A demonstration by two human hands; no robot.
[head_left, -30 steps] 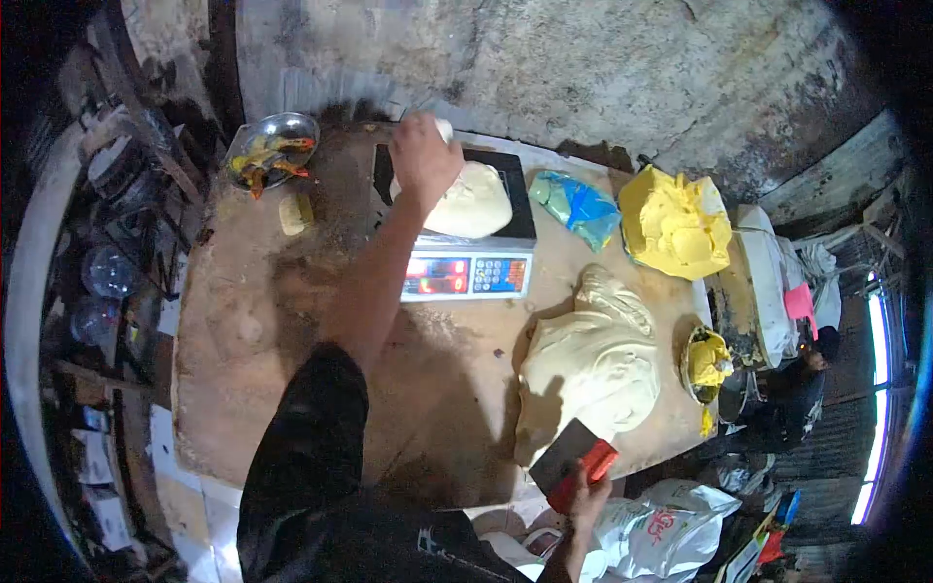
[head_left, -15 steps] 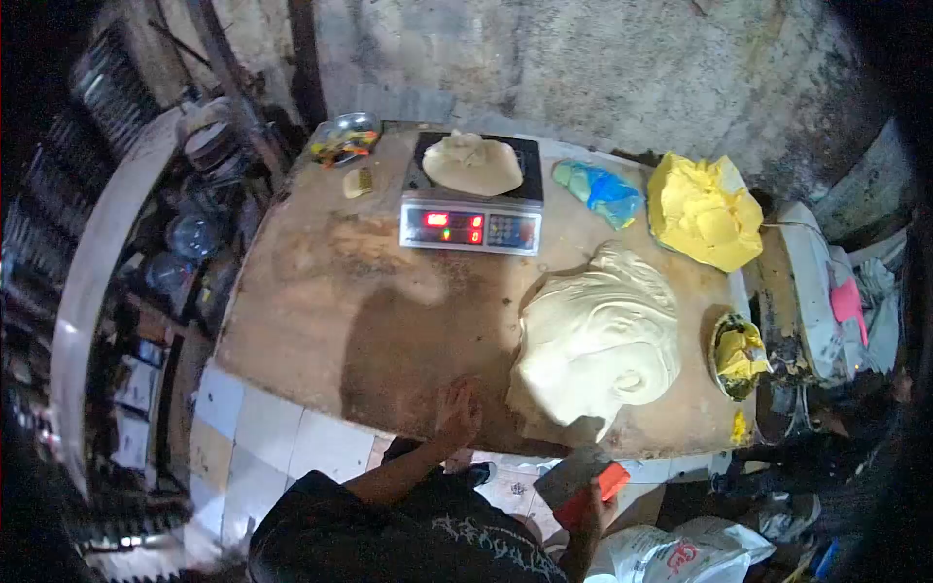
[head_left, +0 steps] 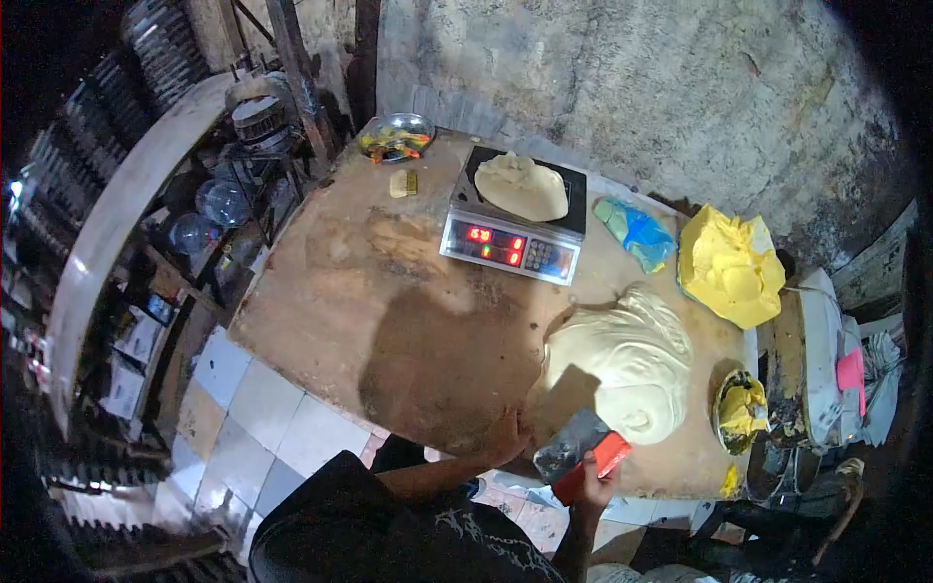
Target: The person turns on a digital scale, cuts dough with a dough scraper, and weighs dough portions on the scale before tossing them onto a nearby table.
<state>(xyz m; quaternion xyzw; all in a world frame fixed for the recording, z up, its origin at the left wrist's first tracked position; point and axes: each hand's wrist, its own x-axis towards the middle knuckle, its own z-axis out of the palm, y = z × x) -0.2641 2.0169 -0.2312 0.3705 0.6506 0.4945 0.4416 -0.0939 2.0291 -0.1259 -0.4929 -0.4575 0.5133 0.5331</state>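
Note:
My right hand point(head_left: 590, 482) grips a dough scraper point(head_left: 571, 445) with a dark, flat blade and a red handle. The blade is over the table's front edge, close to a large, pale mound of dough point(head_left: 627, 364). Just left of the scraper, my left hand point(head_left: 506, 434) is open, its fingers stretched towards the dough at the table edge; whether they touch the tabletop I cannot tell. Farther back, a smaller piece of dough point(head_left: 520, 188) lies on a digital scale point(head_left: 510, 248) with lit red digits.
On the wooden table point(head_left: 321, 291) are a metal bowl point(head_left: 397, 136), a small yellowish block point(head_left: 403, 183), a blue-green plastic bag point(head_left: 637, 233), a big yellow fatty block point(head_left: 734, 267) and a tub of yellow paste point(head_left: 741, 413). A rough wall point(head_left: 622, 87) stands behind.
My right hand has raised the scraper closer to the dough. My left hand has moved right, nearer the scraper. The camera view has shifted.

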